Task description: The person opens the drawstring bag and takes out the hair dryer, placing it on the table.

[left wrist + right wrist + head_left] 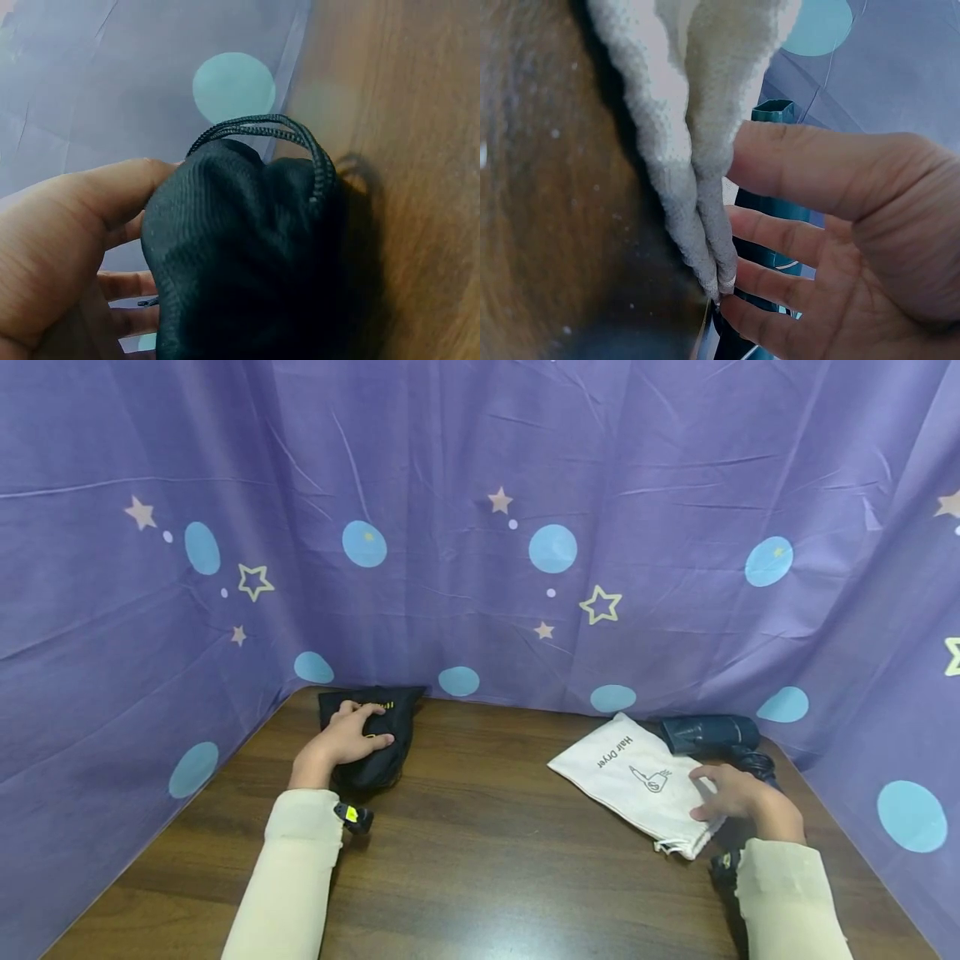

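Note:
At the back left, a black drawstring pouch [385,743] with yellow print lies on the table. My left hand [350,737] rests on it with spread fingers. In the left wrist view the thumb touches the pouch [232,240] beside its looped cord. Toward the right lies a flat white drawstring bag [637,781] printed "Hair Dryer". My right hand [738,793] touches the bag's right side near the cord, fingers loosely extended. From the right wrist, the thumb meets the gathered mouth of the bag [671,150]. Behind the hand lies a dark blue hair dryer [708,734].
The hair dryer's coiled dark cord [753,764] sits by the right hand. A brown wooden table [480,827] spans the space between the hands. Purple curtains [465,527] with stars and blue dots hang along the back and both sides.

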`<state>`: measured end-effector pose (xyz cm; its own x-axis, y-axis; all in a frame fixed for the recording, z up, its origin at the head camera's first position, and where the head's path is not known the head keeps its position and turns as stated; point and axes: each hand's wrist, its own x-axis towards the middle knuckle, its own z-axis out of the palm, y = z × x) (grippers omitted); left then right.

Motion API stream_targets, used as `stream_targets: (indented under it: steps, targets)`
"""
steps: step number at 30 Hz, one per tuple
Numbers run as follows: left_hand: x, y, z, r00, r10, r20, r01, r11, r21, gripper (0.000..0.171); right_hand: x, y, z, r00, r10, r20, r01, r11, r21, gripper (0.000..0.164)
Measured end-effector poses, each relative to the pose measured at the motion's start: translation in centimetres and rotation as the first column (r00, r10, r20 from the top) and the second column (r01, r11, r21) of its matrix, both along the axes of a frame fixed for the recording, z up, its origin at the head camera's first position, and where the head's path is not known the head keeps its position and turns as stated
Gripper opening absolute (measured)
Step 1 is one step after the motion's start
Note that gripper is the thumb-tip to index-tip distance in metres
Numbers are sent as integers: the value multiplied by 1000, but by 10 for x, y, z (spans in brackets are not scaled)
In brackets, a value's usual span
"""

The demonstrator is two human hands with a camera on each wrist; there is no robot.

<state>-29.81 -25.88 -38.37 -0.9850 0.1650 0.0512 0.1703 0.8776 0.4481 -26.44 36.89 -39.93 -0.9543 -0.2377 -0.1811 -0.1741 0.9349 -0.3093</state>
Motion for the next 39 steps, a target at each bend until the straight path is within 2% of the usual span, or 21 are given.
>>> stream_targets:
  steps: [11, 24, 39]
  targets:
    - [-3, 10, -1, 1000, -6, 8, 6, 1000, 10, 69, -1, 0, -1, 1000, -5, 5, 5, 1000, 10, 72]
    - [-3, 36, 0, 998, -53, 17, 53, 999, 3, 69, -2, 2, -1, 1000, 5, 9, -5, 1000, 30, 73]
    - [-2, 54, 0, 997, -79, 14, 79, 997, -8, 68, -1, 0, 0, 1000, -17, 22, 17, 1000, 27, 73]
